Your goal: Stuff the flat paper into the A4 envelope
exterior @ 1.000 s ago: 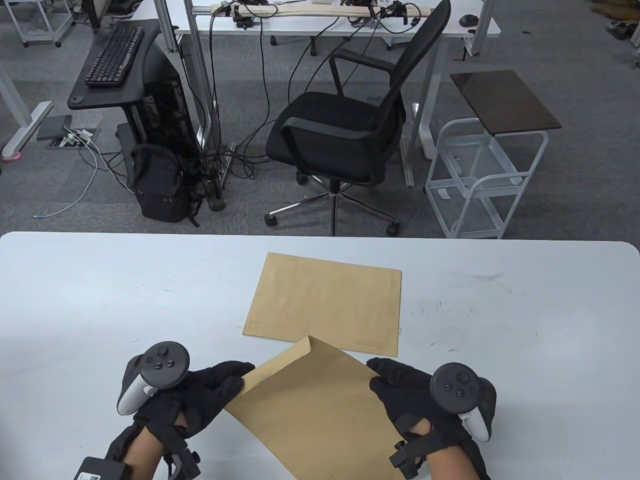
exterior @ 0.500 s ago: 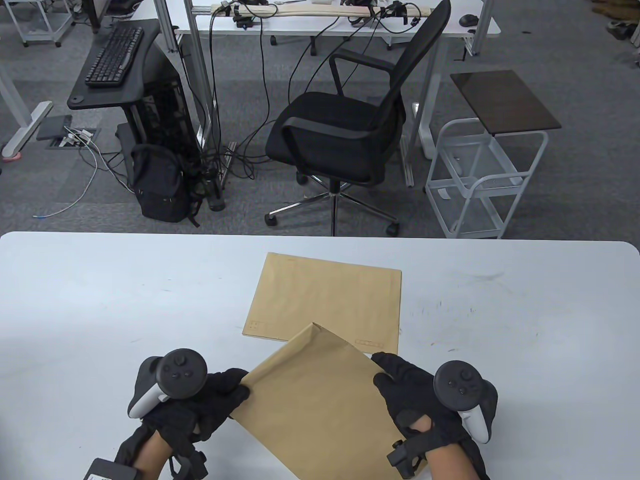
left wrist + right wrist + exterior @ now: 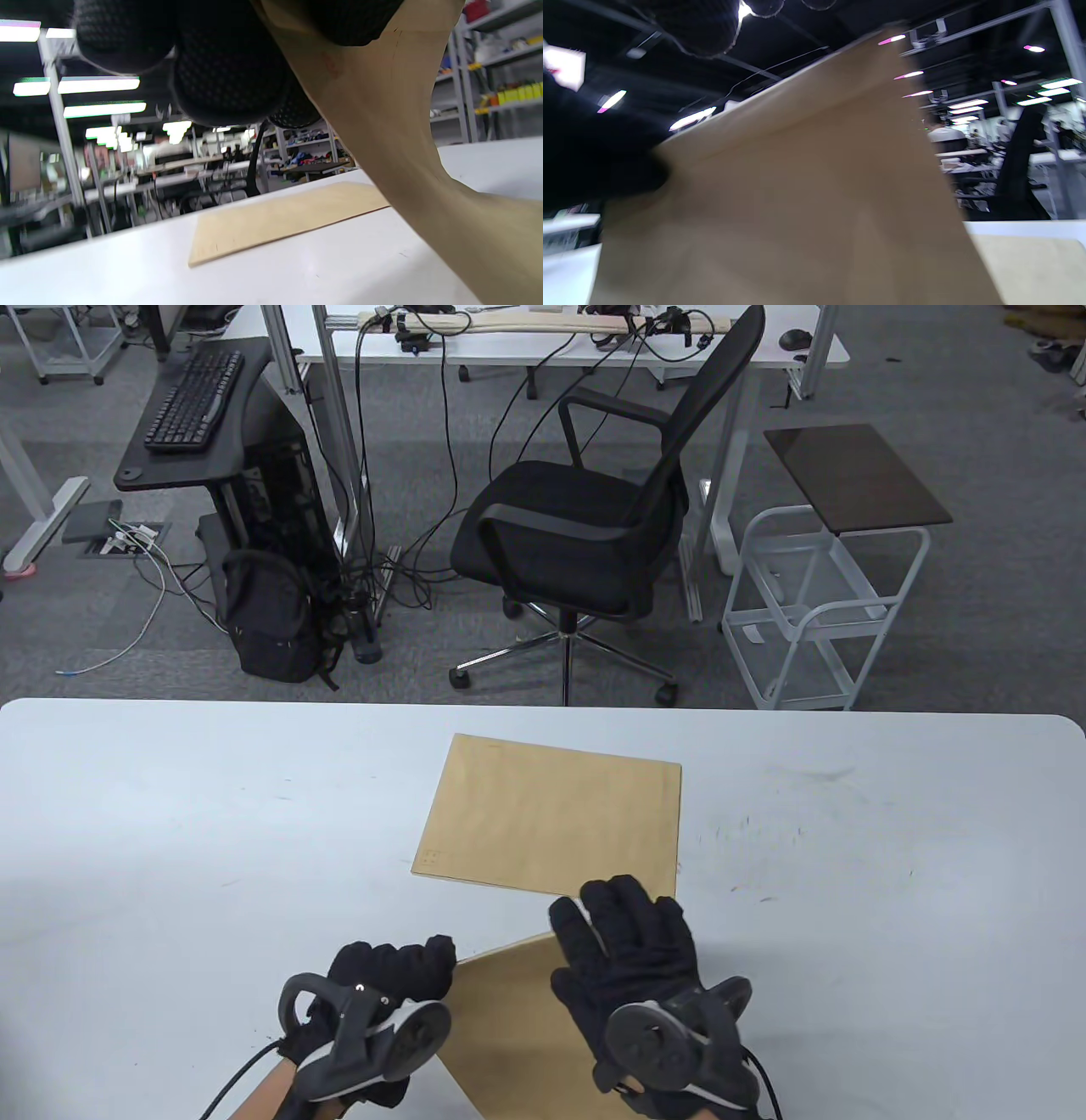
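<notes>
Left hand grips the envelope's left edge; right hand lies spread over its top, grip underneath not visible. Envelope is plain brown, bowed, lifted off the table, just near-side of the flat brown sheet. Versus 0.5 s ago: both hands rolled over, right moved from the edge onto the envelope, which pulled back.
</notes>
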Demonstrator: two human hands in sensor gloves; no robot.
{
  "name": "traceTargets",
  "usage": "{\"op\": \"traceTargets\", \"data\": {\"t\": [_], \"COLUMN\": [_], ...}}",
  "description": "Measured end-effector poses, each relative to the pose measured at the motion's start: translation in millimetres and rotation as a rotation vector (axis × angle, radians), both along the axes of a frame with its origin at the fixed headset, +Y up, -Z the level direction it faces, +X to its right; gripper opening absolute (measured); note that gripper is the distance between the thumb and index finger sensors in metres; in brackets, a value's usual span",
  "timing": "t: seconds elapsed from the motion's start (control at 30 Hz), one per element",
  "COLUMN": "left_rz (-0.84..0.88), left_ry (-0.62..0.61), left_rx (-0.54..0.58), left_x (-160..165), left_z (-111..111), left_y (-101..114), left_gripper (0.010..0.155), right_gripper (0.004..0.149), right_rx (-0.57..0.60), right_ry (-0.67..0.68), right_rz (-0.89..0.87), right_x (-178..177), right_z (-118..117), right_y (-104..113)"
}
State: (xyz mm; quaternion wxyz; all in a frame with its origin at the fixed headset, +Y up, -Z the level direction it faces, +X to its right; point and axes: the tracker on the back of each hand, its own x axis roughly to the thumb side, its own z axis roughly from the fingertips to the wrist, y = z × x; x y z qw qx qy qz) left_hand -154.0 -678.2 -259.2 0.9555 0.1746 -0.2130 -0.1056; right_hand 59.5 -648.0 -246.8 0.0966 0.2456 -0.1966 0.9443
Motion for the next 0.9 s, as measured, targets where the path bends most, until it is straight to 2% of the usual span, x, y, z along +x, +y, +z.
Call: {"op": "traceTargets", "data": {"t": [0.13, 0.3, 0.5, 0.9], "left_rz": [-0.063, -0.093, -0.088, -0.075], "left_ry": [-0.030, -0.059, -0.062, -0.049], "left_rx": [0.112, 0.128, 0.111, 0.092], "left_x": [18, 29, 29, 22], "left_z": [15, 21, 18, 14], "left_y": [0, -2, -4, -5], "left_gripper": [0.047, 0.047, 0.047, 0.047], "right_gripper": [0.063, 0.051, 0.047, 0.047], "right_rx": [0.014, -0.029, -0.047, -0.136], "right_ry": [-0.017, -0.022, -0.041, -0.141], "right_rz": [0.157, 0.157, 0.145, 0.058], "right_x": [-32, -38, -26, 20], "right_z": [5, -5, -11, -30], "right_y": [-10, -25, -26, -26]}}
